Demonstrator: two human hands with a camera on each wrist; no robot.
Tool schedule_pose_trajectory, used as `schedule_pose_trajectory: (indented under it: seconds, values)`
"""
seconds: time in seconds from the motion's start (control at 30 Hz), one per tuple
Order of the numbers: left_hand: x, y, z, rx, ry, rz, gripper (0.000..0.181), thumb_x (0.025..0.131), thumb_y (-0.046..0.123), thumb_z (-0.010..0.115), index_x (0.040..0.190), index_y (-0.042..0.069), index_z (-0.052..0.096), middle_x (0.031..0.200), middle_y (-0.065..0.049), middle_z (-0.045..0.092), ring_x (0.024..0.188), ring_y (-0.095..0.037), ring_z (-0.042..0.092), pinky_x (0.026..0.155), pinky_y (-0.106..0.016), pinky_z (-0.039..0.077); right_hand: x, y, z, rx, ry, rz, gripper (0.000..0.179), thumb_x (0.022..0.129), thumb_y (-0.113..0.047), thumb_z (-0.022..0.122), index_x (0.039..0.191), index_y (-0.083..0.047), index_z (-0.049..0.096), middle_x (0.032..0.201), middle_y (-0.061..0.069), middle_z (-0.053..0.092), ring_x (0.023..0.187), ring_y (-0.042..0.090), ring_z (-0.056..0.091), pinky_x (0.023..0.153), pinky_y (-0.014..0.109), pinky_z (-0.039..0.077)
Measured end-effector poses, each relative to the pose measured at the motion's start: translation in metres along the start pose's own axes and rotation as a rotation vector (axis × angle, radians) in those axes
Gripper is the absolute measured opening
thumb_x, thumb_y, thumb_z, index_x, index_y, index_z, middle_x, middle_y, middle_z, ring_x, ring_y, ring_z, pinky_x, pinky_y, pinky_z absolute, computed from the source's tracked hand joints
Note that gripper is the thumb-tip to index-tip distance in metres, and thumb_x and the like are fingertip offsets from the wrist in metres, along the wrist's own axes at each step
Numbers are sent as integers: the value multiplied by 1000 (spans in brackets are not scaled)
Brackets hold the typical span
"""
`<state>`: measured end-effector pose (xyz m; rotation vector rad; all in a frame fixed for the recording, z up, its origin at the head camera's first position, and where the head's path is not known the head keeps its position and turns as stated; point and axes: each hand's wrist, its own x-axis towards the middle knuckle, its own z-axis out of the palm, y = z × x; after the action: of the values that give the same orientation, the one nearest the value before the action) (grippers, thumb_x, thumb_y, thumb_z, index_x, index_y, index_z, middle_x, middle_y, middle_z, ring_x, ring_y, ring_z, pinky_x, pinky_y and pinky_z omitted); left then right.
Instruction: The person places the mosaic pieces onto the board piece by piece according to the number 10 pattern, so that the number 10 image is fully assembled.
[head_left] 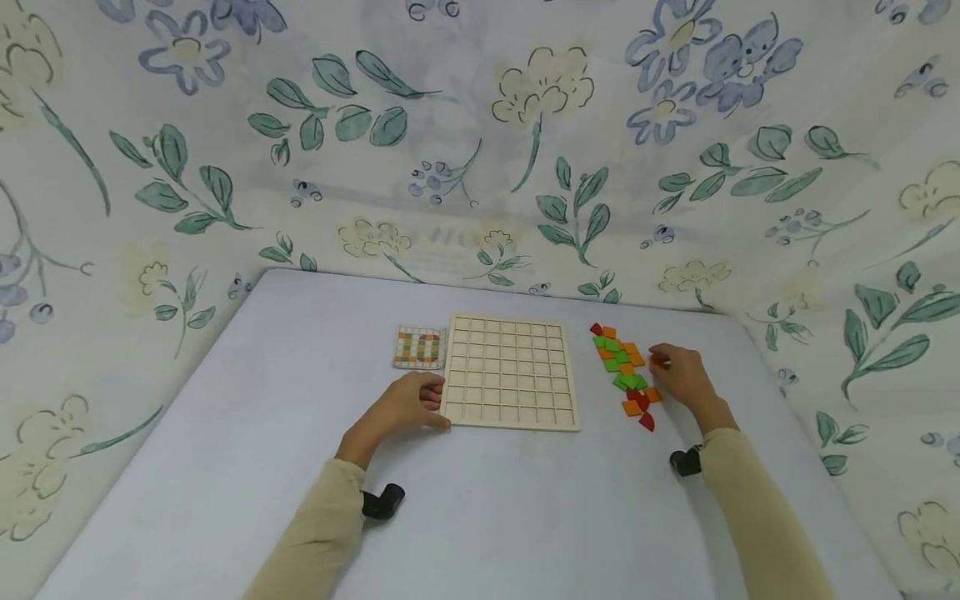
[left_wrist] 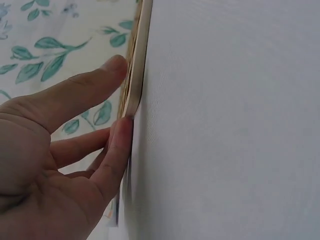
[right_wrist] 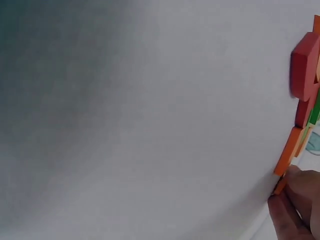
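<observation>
A pale wooden grid board (head_left: 510, 372) lies on the table, its raised lines marking square cells. My left hand (head_left: 405, 402) holds the board's near left corner; in the left wrist view the thumb (left_wrist: 116, 67) lies over the board's edge (left_wrist: 136, 82) and fingers touch its side. Right of the board, my right hand (head_left: 682, 375) is beside a loose pile of green, orange and red tiles (head_left: 624, 358). In the right wrist view its thumb and fingers pinch a small orange tile (right_wrist: 280, 186), mostly hidden by the fingertips.
A small pattern card (head_left: 420, 347) with orange, green and red squares lies against the board's left side. The white table (head_left: 525, 517) meets a floral-patterned cloth or wall covering (head_left: 480, 167) behind it. Red pieces (right_wrist: 302, 67) stand near the right hand.
</observation>
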<state>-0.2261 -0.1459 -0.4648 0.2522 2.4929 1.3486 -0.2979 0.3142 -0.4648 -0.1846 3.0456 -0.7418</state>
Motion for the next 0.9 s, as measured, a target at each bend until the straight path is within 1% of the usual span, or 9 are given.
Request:
schedule_pose_trajectory:
  seconds: [0.1,0.13,0.2,0.3,0.43,0.53,0.67,0.83,0.9]
  values:
    - [0,0,2,2,-14,3,71,72,-4,84,132,-14,48,112,-15,60,102,-26,60,87,-29,56,2,-3,-3,0,-4,-1,34,95,-2,61,127,8,57,117,27,61,109,41,57,99,55,48]
    - [-1,0,2,5,-9,-4,70,72,-5,83,132,-13,48,112,-15,59,103,-26,60,88,-28,56,3,-6,-3,6,-1,-3,34,95,-2,61,127,8,57,117,27,62,109,41,57,99,54,48]
    - [-2,0,4,7,6,-16,70,72,-6,82,133,-12,49,113,-13,58,104,-25,59,88,-27,56,6,-13,-3,23,12,-21,33,94,-1,61,126,8,58,117,27,62,109,41,57,99,54,48]
    - [-3,0,4,10,21,-14,70,72,-7,82,134,-11,48,115,-14,57,105,-25,59,88,-28,56,13,-31,1,61,23,-50,32,95,-2,61,125,8,59,118,25,62,110,39,58,99,52,49]
    - [-4,-1,4,5,27,-4,71,72,-7,82,134,-11,48,116,-14,56,107,-26,59,88,-27,56,27,-61,12,81,22,-127,31,94,-3,63,122,8,62,116,24,64,108,37,60,96,50,51]
    - [-5,-2,3,7,29,-2,70,72,-7,82,134,-11,49,115,-14,57,106,-26,60,88,-27,56,39,-84,24,65,21,-219,30,92,-2,65,120,9,63,113,22,66,105,35,62,93,47,54]
    - [-3,-4,3,7,31,5,69,71,-7,83,133,-11,51,113,-14,58,104,-26,60,86,-26,56,50,-111,39,61,-3,-312,27,90,-1,67,116,8,66,109,20,68,102,33,64,90,43,56]
    - [-2,-6,4,6,35,23,68,71,-8,83,132,-12,51,113,-14,58,103,-25,61,85,-25,57,58,-139,53,70,-65,-355,27,92,-2,66,117,6,66,110,19,68,104,32,63,90,43,56]
    - [-2,-5,5,7,38,27,68,70,-8,83,131,-12,52,112,-14,57,103,-25,61,85,-25,57,60,-146,58,74,-83,-363,24,92,-3,65,115,4,68,111,18,68,104,31,63,90,42,56]
